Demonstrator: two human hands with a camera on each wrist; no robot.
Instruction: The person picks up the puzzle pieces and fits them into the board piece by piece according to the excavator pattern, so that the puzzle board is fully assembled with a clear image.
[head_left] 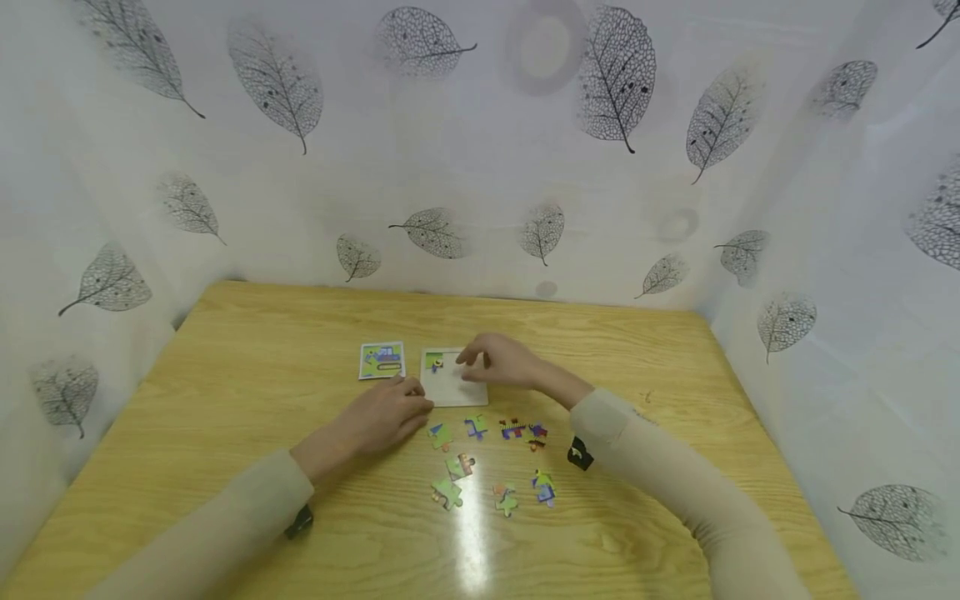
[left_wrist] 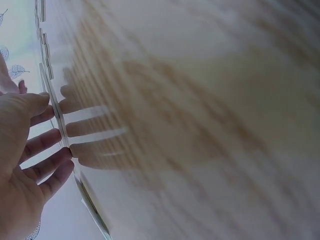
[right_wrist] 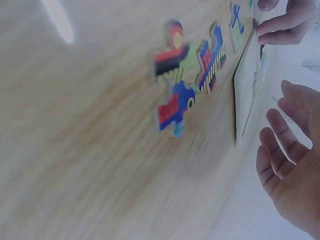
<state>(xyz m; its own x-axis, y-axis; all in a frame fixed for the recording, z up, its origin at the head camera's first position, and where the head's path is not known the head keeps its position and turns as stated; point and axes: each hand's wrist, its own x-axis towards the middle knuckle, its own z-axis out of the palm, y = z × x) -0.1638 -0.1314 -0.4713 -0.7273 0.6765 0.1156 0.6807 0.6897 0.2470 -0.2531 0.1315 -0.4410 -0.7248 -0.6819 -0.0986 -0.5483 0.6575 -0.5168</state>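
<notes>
A pale puzzle tray [head_left: 459, 394] lies on the table, with a puzzle piece [head_left: 435, 362] in its upper left corner. My left hand [head_left: 386, 414] rests beside the tray's lower left corner; in the left wrist view its fairly straight fingertips touch the tray's edge [left_wrist: 59, 117]. Over the tray's right side hovers my right hand [head_left: 498, 360]. Its fingers are loosely bent, and the right wrist view shows nothing between them. Below the tray several loose puzzle pieces [head_left: 461, 467] are spread, among them a striped red and blue one [right_wrist: 212, 60].
A picture card [head_left: 382, 362] showing a blue digger lies left of the tray. The wooden table [head_left: 285, 333] is closed in at the back and sides by a white leaf-print curtain [head_left: 495, 150]. A glare streak crosses the table's front.
</notes>
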